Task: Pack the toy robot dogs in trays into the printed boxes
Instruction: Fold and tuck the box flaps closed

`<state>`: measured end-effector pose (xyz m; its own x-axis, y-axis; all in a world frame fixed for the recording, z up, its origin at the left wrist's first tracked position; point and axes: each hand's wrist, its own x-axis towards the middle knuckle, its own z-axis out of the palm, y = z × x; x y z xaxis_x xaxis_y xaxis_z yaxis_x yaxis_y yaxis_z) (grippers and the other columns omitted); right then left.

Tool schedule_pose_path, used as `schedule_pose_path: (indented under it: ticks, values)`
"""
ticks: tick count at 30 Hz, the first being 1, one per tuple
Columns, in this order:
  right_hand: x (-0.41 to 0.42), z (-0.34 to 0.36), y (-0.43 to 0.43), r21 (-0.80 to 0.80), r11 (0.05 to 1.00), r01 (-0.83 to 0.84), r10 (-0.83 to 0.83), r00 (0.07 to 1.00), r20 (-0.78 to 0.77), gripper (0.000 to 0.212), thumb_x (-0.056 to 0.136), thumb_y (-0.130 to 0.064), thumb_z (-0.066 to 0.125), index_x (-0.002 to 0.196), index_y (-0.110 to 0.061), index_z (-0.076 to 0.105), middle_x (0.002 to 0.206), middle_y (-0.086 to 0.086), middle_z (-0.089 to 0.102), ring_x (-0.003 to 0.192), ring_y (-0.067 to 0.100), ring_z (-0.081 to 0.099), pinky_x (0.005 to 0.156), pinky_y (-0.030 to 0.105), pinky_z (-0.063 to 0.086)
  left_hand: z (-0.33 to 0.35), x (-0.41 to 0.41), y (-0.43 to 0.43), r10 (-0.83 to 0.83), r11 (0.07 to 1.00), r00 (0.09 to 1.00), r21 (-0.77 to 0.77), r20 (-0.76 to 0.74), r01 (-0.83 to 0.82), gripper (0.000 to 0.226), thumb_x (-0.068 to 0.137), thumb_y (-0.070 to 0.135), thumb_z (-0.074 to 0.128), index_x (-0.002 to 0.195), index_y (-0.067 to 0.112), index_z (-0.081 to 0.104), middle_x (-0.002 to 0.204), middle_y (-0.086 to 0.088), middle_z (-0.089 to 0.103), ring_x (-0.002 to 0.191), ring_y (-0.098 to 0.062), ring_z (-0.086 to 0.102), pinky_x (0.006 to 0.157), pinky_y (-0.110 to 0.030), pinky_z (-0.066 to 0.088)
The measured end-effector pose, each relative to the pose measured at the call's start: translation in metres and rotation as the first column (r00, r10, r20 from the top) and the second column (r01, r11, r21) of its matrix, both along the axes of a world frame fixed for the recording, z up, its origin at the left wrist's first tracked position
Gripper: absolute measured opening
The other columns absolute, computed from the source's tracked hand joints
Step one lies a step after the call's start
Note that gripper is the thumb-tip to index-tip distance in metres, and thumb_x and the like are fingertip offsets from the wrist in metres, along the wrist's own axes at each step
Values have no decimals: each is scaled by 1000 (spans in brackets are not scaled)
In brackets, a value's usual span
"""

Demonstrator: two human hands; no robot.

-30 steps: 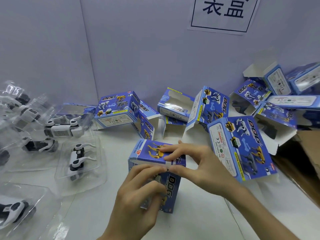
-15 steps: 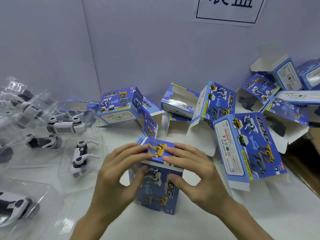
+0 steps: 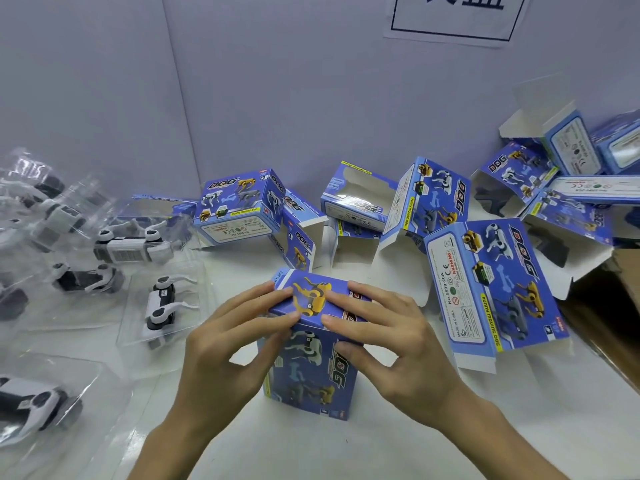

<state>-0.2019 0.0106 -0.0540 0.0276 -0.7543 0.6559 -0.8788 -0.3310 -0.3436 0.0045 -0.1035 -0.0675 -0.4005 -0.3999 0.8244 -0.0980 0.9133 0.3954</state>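
Head camera looks down on a white table (image 3: 398, 445) where a blue printed box (image 3: 311, 368) stands upright at the near centre, its top flap folded down. Both hands rest on that top. The left hand (image 3: 228, 344) comes in from the lower left with fingers spread over the flap's left part and its thumb against the front face. The right hand (image 3: 391, 337) mirrors it from the lower right, fingers flat across the flap's right part and its thumb on the front face near the "DOG" lettering. The two sets of fingertips nearly meet over the yellow dog picture, so the box sits clamped under and between both hands.

Left of the box, apart from the left hand, lie clear plastic trays (image 3: 166, 306), each holding a white-and-black toy robot dog (image 3: 160, 308); another dog (image 3: 31, 403) sits in a tray at the near left edge, and more are piled further back on the left.

Just right of the right hand a larger-looking open box (image 3: 485, 289) leans with its flaps out. Behind the hands a row of open printed boxes (image 3: 242, 206) lies tumbled against the grey wall (image 3: 311, 98), which carries a paper sign (image 3: 453, 19) at the top.
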Motion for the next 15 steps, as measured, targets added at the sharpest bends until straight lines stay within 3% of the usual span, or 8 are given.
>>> schedule_pose_path:
  ticks: [8,15]
  values:
    - [1,-6,-3,61,995,-78,57,956,289,32,91,-22,68,122,-30,71,138,-20,59,141,10,42,107,50,42,10,4,-13,-45,994,999,95,-1,45,24,83,14,72,107,12,73,120,5,70,116,-12,65,97,-32,52]
    - [-6,-3,-7,92,988,-125,83,926,368,30,92,-21,67,121,-28,72,137,-22,59,142,7,40,111,31,39,9,1,-22,-38,994,999,99,-12,39,21,84,20,73,105,17,74,116,10,72,113,-13,66,92,-37,54]
